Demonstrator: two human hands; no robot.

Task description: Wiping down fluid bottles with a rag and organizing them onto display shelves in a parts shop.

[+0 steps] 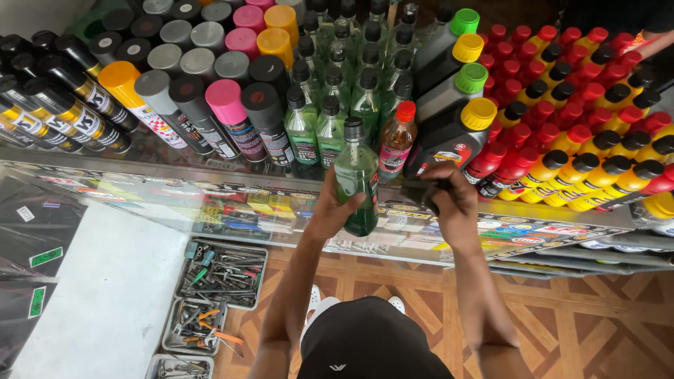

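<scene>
Over the glass counter (175, 179), past matte-capped spray cans (210, 105), the left hand (330, 210) wraps the side of a glossy green bottle (357, 184) with a black screw cap, held upright before the shelf, while the right hand (449, 200) clenches a dark cloth (420, 191) just beside it.

A: Which labels show?
B: White-and-red bands on the spray cans (210, 112), a pink label on the amber bottle (395, 144).
A: Lower down?
B: Colourful stickers (267, 203) along the glass shelf front; green tags (45, 257) at left.
</scene>
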